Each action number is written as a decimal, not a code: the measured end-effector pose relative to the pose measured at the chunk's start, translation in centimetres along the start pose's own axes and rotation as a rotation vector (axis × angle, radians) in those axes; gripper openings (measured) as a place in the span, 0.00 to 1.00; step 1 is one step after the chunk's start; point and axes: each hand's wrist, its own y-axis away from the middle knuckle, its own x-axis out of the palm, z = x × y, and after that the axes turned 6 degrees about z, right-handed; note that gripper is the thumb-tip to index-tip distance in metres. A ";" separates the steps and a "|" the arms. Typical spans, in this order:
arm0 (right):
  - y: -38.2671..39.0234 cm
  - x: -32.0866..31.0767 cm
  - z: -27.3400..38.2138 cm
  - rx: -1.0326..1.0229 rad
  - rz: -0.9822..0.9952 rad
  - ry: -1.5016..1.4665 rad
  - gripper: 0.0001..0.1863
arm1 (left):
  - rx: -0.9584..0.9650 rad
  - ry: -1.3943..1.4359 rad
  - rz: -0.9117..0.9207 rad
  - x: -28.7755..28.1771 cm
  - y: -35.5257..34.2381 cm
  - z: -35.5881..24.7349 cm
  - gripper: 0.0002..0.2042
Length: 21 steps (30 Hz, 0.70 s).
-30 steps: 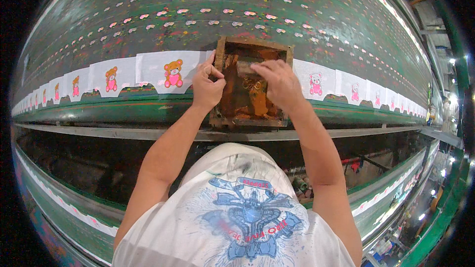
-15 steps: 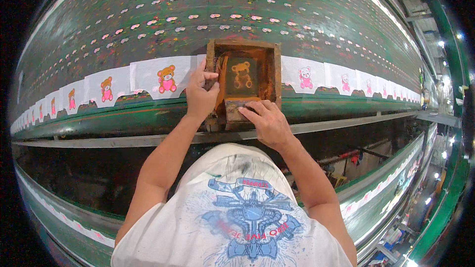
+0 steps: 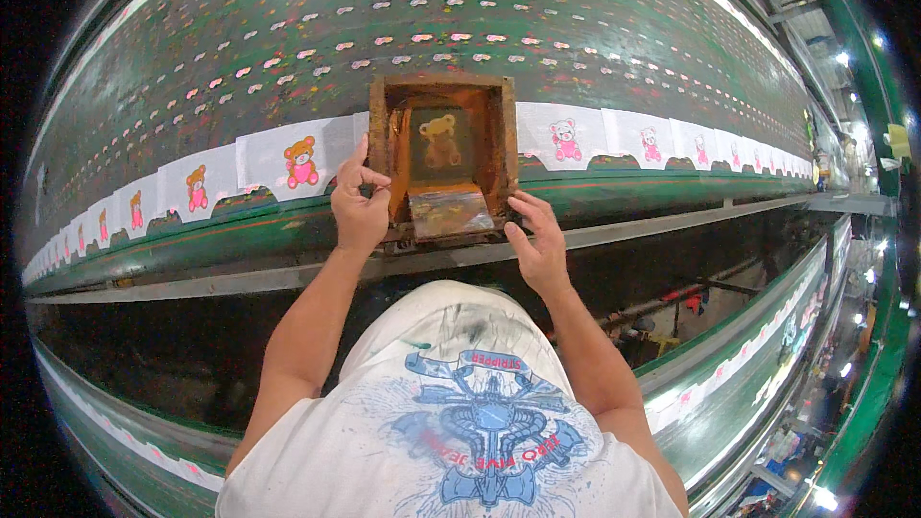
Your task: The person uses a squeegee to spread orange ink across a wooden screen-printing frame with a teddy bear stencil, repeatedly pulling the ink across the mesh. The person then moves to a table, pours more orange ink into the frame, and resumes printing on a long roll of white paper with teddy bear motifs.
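Meanwhile | right hand (image 3: 537, 245) had left the squeegee (image 3: 451, 211), fingers spread at frame's (image 3: 379, 149) 4 o'clock corner | left hand (image 3: 357, 203) gripped 9 o'clock edge | stroke likely finished

Rough, ink-stained wooden screen frame (image 3: 443, 86) on a glossy green table (image 3: 288, 29) with matt white cloth pieces (image 3: 288, 155).

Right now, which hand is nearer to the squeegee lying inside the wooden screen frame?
Roughly level, the right slightly nearer. The right hand touches the wooden screen frame at its lower right corner, beside the squeegee. The left hand grips the frame's left edge.
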 end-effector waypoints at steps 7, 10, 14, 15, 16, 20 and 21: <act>1.0 -4.5 -3.8 -0.118 0.038 -0.043 0.23 | 0.137 0.031 -0.010 4.5 -0.5 -3.4 0.09; 1.0 -8.5 -5.9 -0.128 0.010 -0.034 0.24 | 0.122 0.053 -0.017 9.3 -0.5 -4.3 0.09; 0.9 -14.7 -9.0 -0.104 -0.004 -0.052 0.24 | 0.017 0.141 -0.024 16.7 -0.3 -5.0 0.11; 1.0 -16.1 -10.0 -0.103 -0.010 -0.064 0.24 | -0.020 0.183 -0.023 18.5 -0.3 -5.3 0.11; 1.1 -17.5 -10.5 -0.088 -0.004 -0.047 0.24 | -0.050 0.251 -0.020 19.9 -0.3 -5.5 0.11; 0.8 -21.4 -12.8 -0.142 0.027 -0.062 0.24 | -0.147 0.384 -0.036 23.5 -0.6 -5.9 0.11; 0.8 -22.1 -13.3 -0.151 0.043 -0.069 0.24 | -0.159 0.415 -0.034 23.9 -0.7 -5.7 0.11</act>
